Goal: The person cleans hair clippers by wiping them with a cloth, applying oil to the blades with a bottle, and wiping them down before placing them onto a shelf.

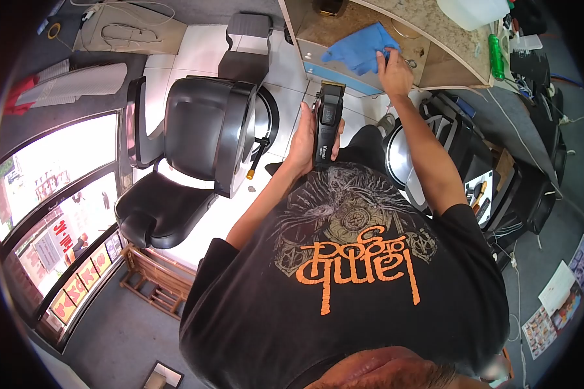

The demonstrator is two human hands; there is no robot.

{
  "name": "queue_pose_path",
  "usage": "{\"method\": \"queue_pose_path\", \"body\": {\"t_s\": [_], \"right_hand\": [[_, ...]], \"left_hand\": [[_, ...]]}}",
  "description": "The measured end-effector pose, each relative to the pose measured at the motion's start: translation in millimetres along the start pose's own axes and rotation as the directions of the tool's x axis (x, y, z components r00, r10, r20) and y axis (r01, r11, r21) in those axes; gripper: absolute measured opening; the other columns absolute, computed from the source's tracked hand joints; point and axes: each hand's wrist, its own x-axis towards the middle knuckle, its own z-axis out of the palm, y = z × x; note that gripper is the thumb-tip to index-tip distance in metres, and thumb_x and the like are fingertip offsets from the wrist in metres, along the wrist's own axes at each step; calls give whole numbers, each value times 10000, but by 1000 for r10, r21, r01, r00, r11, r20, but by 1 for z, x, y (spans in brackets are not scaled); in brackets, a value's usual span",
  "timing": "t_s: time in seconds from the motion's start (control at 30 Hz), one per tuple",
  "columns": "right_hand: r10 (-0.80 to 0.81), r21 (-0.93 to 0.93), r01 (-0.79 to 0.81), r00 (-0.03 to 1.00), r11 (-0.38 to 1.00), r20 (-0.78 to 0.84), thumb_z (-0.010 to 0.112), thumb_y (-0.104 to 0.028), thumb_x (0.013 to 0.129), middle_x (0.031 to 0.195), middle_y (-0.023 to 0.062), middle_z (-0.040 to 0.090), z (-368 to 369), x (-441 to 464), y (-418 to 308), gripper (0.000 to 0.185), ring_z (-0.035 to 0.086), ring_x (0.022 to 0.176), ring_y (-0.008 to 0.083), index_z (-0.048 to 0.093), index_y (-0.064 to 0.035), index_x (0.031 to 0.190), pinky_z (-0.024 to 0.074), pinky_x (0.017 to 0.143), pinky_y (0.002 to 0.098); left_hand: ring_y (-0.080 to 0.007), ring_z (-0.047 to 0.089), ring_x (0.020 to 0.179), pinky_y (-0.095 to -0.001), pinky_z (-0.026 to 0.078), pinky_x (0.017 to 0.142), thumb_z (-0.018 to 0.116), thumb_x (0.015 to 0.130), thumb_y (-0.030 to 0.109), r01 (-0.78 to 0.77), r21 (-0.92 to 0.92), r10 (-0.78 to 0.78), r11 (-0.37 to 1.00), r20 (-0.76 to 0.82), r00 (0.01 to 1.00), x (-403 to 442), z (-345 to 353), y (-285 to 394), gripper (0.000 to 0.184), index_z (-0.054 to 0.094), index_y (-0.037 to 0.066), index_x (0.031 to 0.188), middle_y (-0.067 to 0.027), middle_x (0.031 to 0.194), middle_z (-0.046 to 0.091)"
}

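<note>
My left hand point(302, 146) is wrapped around a black hair clipper point(329, 123), its blade end pointing away from me. I hold the clipper upright in front of my shirt. My right hand point(396, 72) reaches forward to a blue cloth point(363, 48) lying crumpled on an open shelf point(311, 29). The fingers of that hand are bent onto the cloth's near right edge, gripping it. Part of the cloth hangs over the shelf's front edge.
A black barber chair point(204, 129) stands to the left on white tiles. On the counter point(435, 32) are a white container point(474, 11) and a green bottle point(496, 57). A wooden bench point(156, 282) is by the window. Cables hang at the right.
</note>
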Motion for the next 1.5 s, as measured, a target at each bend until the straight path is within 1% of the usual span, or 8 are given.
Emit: {"method": "queue_pose_path", "body": {"t_s": [0.33, 0.53, 0.63, 0.73, 0.93, 1.03, 1.43, 1.5], "right_hand": [[21, -5, -21, 999, 1000, 26, 605, -426, 1041, 1034, 126, 769, -5, 1, -5, 349, 736, 912, 334, 629, -95, 1151, 582, 794, 453], [12, 36, -13, 1000, 999, 28, 599, -420, 1043, 1079, 133, 762, -3, -1, -3, 357, 728, 970, 337, 623, -86, 1168, 575, 836, 455], [15, 38, -17, 999, 999, 35, 597, -418, 1044, 1096, 132, 760, -3, 0, -2, 360, 725, 988, 337, 624, -81, 1170, 573, 851, 454], [16, 39, -17, 999, 999, 36, 595, -416, 1046, 1100, 131, 760, -2, -1, -2, 359, 725, 992, 336, 629, -79, 1164, 573, 853, 453], [6, 18, -6, 1000, 1000, 23, 595, -409, 1046, 1095, 117, 761, 0, -2, -2, 343, 727, 982, 330, 632, -84, 1152, 574, 843, 452], [3, 6, -3, 1000, 1000, 20, 598, -404, 1045, 1087, 109, 763, -2, -1, -3, 333, 728, 970, 327, 627, -89, 1148, 575, 838, 453], [-29, 20, 29, 1000, 999, -1, 607, -384, 1041, 1076, 118, 761, -4, 0, -3, 314, 728, 960, 330, 617, -84, 1134, 576, 827, 451], [-26, 18, 26, 1000, 999, 6, 604, -382, 1042, 1078, 122, 760, -4, -1, -2, 314, 727, 963, 335, 614, -83, 1140, 575, 831, 454]], "left_hand": [[-142, 611, 638, -290, 541, 555, 217, 1112, 652, 50, 127, -42, 991, -63, 997, 3, 1, -3, 699, 557, 51, 1224, -85, 983, 633], [-165, 617, 689, -310, 541, 591, 176, 1122, 626, 132, -59, -131, 990, 17, 991, 5, -4, 0, 753, 478, 46, 1496, -83, 1013, 641], [-178, 638, 676, -338, 555, 594, 196, 1127, 619, 122, -207, -121, 971, 18, 992, 5, -2, 0, 688, 559, 54, 1273, -93, 1017, 653], [-167, 641, 691, -331, 556, 602, 243, 1115, 641, 128, -240, -131, 962, 2, 991, 3, -3, -5, 683, 561, 51, 1246, -89, 1026, 645], [-125, 627, 655, -300, 548, 569, 252, 1099, 669, 55, 15, -53, 998, -101, 993, 0, 0, -5, 694, 564, 55, 1181, -59, 935, 629], [-124, 611, 621, -299, 544, 545, 239, 1090, 688, 72, 112, -56, 991, -139, 989, 1, 0, -5, 729, 577, 50, 1199, -48, 899, 616], [-154, 603, 696, -322, 540, 597, 191, 1107, 663, 81, -125, -90, 989, -66, 994, 5, -7, -7, 790, 480, 41, 1498, -61, 949, 615], [-152, 624, 667, -317, 550, 577, 210, 1099, 680, 70, -124, -82, 990, -90, 993, 5, -5, -9, 722, 544, 57, 1246, -62, 923, 620]]}}
